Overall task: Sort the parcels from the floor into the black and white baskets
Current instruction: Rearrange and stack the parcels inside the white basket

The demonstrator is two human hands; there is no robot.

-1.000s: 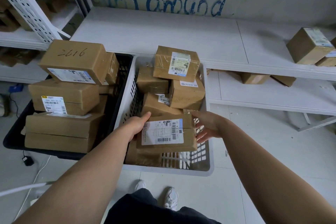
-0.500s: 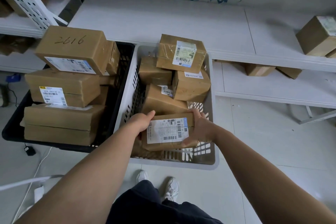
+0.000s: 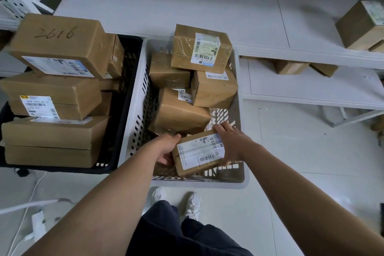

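A small brown parcel (image 3: 198, 153) with a white barcode label lies tilted in the near end of the white basket (image 3: 133, 131). My left hand (image 3: 166, 147) grips its left end and my right hand (image 3: 232, 143) grips its right end. Behind it the white basket holds several small brown parcels, the top one (image 3: 201, 48) with a white label. The black basket (image 3: 124, 93) on the left is stacked with several larger brown boxes, the top one (image 3: 58, 43) marked "2616".
Both baskets rest against a low white shelf (image 3: 187, 10). More brown boxes (image 3: 361, 25) sit on the shelf at right and on a lower shelf (image 3: 291, 67). My feet (image 3: 193, 203) stand on the pale floor, with white cables (image 3: 27, 206) at left.
My right hand closed on the parcel's right end. Both hands moved the parcel lower into the near end of the white basket, and it now sits tilted.
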